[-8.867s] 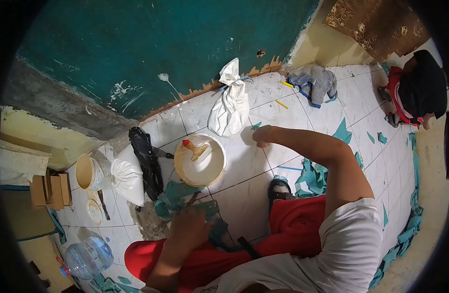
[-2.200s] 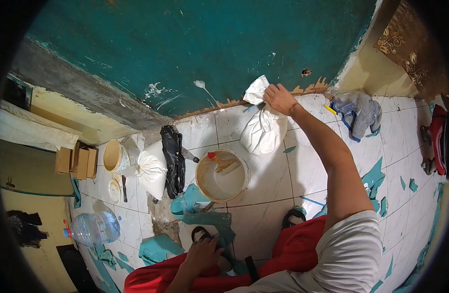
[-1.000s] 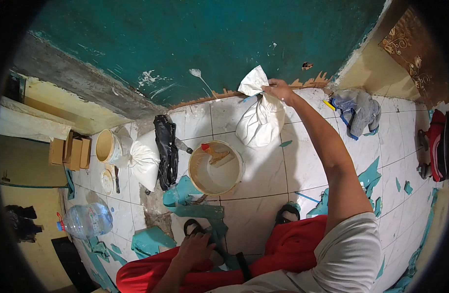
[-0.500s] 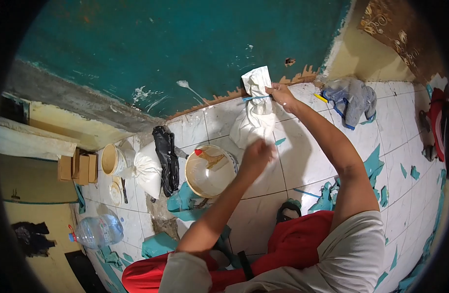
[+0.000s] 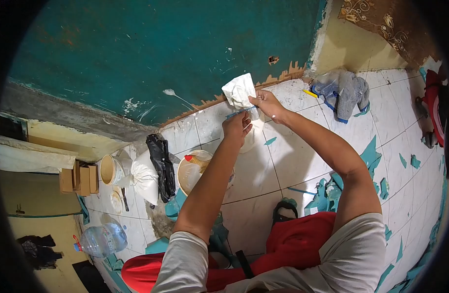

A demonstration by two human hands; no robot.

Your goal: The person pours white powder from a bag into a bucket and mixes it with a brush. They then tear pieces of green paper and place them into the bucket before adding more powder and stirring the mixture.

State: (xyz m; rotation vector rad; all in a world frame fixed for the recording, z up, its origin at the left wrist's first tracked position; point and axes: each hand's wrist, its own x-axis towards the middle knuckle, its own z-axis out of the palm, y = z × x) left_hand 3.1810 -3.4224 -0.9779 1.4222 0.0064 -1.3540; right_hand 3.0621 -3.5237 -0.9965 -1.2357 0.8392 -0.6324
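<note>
A white sack (image 5: 240, 90) stands on the tiled floor by the green wall, its neck gathered and wrapped with a blue tie (image 5: 238, 113). My right hand (image 5: 268, 104) grips the neck from the right, fingers closed. Just below and left, my left hand (image 5: 237, 128) has its fingers curled at the blue tie. The sack's lower part is partly hidden behind my hands. My left forearm covers part of a white bucket (image 5: 189, 177) with a red-tipped tool inside.
Left of the bucket are a black plastic bag (image 5: 161, 166), another white sack (image 5: 145, 178), a smaller bucket (image 5: 108, 169) and a large water bottle (image 5: 103, 239). A grey-blue cloth bundle (image 5: 349, 93) lies at the right. Green scraps (image 5: 327, 195) litter the floor.
My left hand has moved up from above the bucket to the blue tie on the sack's neck. The sack's top now leans more to the left. The view has shifted slightly.
</note>
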